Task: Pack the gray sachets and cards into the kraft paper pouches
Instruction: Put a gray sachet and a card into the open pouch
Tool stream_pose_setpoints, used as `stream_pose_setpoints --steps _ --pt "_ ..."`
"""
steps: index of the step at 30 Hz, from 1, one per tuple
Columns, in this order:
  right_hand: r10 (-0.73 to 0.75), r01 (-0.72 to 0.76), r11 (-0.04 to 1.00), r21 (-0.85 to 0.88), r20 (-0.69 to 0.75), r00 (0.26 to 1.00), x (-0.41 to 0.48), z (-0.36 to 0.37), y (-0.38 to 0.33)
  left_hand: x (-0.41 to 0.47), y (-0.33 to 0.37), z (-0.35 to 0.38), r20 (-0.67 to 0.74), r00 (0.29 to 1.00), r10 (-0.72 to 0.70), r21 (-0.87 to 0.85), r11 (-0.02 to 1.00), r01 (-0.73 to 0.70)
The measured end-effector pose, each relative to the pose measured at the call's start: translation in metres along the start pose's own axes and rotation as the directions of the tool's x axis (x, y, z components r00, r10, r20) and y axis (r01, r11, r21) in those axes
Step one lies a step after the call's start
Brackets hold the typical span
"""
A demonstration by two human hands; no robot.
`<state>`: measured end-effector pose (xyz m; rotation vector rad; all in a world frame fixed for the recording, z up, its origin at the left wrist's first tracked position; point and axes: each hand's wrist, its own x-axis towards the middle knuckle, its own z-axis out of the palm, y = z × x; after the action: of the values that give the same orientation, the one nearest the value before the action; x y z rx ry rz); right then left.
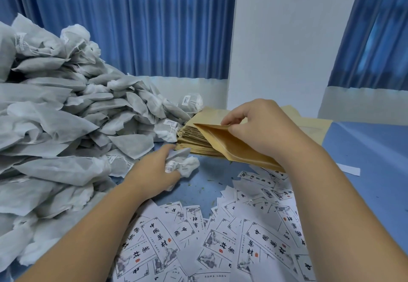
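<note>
Blue worktop (364,153) | your left grip (152,171) curls round a gray sachet (185,164) | your right grip (265,131) pinches a kraft paper pouch (234,147)

Before me: blue tabletop (364,149), dotted with small green specks (190,184). A blank white paper strip (351,169) lies at my right. Behind, pleated blue curtains (143,27) flank a white wall column (282,38).

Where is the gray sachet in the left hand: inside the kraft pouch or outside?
Outside. The left hand grips the sachet down-left of, and apart from, the pouch the right hand pinches.
</note>
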<state>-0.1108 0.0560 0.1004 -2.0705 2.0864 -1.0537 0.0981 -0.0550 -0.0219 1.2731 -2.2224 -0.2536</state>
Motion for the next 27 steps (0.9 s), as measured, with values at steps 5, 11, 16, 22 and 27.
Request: stream_pose_setpoints --steps 5,11,16,22,27 --pt "0.007 -0.008 1.0 -0.023 -0.025 1.0 0.001 0.001 0.001 -0.009 0.025 -0.022 -0.432 0.89 0.146 -0.382 0.865 -0.327" --pt "-0.004 0.004 1.0 0.001 -0.051 0.999 0.001 -0.002 0.001 -0.022 0.073 -0.028 -0.55 0.745 0.377 -0.249 0.778 -0.577" --pt "-0.012 0.012 1.0 -0.02 0.006 1.0 0.001 -0.005 0.002 -0.025 0.098 -0.036 -0.579 0.645 0.498 -0.162 0.705 -0.69" --pt "-0.005 0.008 0.997 0.076 -0.032 0.999 0.0 -0.01 0.008 -0.028 0.098 -0.034 -0.415 0.741 0.528 -0.089 0.787 -0.61" --pt "-0.008 0.01 0.997 0.082 -0.033 0.999 0.0 -0.007 0.007 -0.026 0.102 -0.038 -0.259 0.872 0.416 0.0 0.902 -0.431"
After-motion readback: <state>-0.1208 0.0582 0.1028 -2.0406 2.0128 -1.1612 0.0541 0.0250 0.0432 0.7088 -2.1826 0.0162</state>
